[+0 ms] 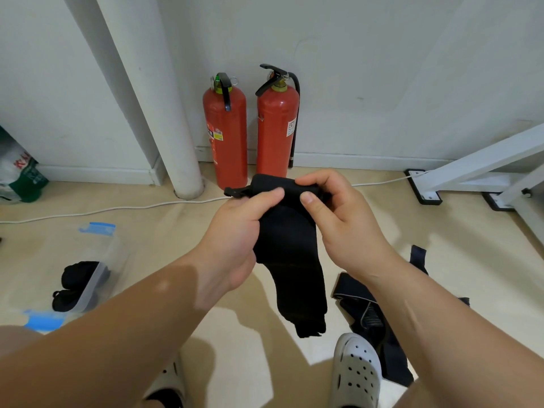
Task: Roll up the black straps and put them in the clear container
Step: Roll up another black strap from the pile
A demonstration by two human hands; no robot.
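We are pinching a black strap [287,245] at its rolled top with our left hand [235,231] and right hand [344,222]; its tail is hanging down; the clear container [97,260], holding rolled straps [78,282], is lying at left.

Two hands, one strap held, most else in pairs

Left hand [235,228] and right hand [347,225] share one black strap [290,254]. Beyond them stand two red fire extinguishers [226,134] [276,131]. Left of the left hand is one clear container [113,253] with two rolled straps [81,273] [66,300]. Under the right hand lie loose straps [368,313], number unclear. Below both are two white clogs [356,372] [170,381].
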